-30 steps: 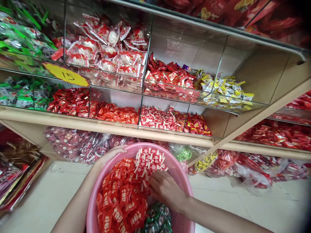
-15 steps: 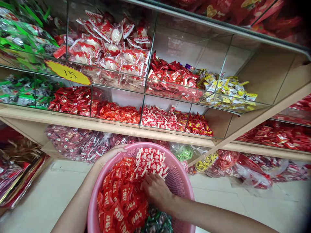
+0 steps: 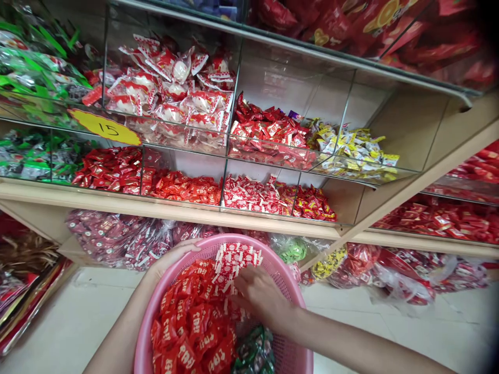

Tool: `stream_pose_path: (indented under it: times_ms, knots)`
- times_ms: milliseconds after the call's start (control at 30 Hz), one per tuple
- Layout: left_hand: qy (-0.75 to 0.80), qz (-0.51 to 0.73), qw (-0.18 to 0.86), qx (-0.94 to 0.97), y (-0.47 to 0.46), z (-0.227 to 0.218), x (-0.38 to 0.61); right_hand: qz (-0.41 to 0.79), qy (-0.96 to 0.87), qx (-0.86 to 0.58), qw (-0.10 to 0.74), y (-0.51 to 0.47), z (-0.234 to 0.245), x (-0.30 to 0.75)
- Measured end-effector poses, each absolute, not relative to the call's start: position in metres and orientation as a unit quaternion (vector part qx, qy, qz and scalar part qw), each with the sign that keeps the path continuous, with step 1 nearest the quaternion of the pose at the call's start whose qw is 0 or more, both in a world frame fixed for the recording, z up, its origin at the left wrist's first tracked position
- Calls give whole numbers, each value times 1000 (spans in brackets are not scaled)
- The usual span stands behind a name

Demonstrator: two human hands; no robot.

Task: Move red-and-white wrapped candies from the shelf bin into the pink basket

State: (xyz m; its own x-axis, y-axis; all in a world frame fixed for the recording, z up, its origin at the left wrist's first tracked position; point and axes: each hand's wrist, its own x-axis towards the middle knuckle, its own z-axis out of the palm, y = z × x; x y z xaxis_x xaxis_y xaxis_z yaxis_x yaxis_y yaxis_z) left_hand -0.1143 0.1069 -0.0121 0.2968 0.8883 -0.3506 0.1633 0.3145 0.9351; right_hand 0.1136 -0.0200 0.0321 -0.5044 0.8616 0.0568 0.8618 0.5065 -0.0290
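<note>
A pink plastic basket (image 3: 145, 322) stands low in front of me with wrapped candies in it. My left hand (image 3: 174, 258) grips its upper left rim, the fingertips lying over the edge. Red candies with gold lettering (image 3: 197, 311) fill the left side. Red-and-white patterned candies (image 3: 233, 257) lie at the far side, and dark green wrapped candies (image 3: 255, 350) at the near right. Inside the basket my right hand (image 3: 259, 296) is over the patterned candies, its thumb apart from slightly bent fingers. No candy shows in it, though the palm side is hidden.
A shelf with clear bins of candies (image 3: 257, 195) stands just beyond the basket. A yellow tag (image 3: 105, 127) marked 15 hangs on it. Plastic bags of candy (image 3: 117, 236) lie beneath the bottom board. Pale floor tiles (image 3: 351, 322) show at right, stacked packages (image 3: 27, 291) at left.
My right hand has lifted slightly, its fingers coming out from among the candies and loosening. More of the green candies shows. The left hand keeps the rim; the view has tilted up a little.
</note>
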Motion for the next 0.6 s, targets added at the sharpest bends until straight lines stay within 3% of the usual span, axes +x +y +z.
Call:
stream_pose_path:
  times_ms: [200, 367, 600]
  knots:
    - [502, 280, 658, 485, 109, -14, -114, -66, -836, -530, 130, 56, 113, 159]
    - [498, 290, 661, 481, 106, -9, -112, -143, -770, -622, 24, 113, 136, 187]
    - [505, 278, 651, 493, 106, -9, -114, -55, -788, -600, -126, 135, 145, 199]
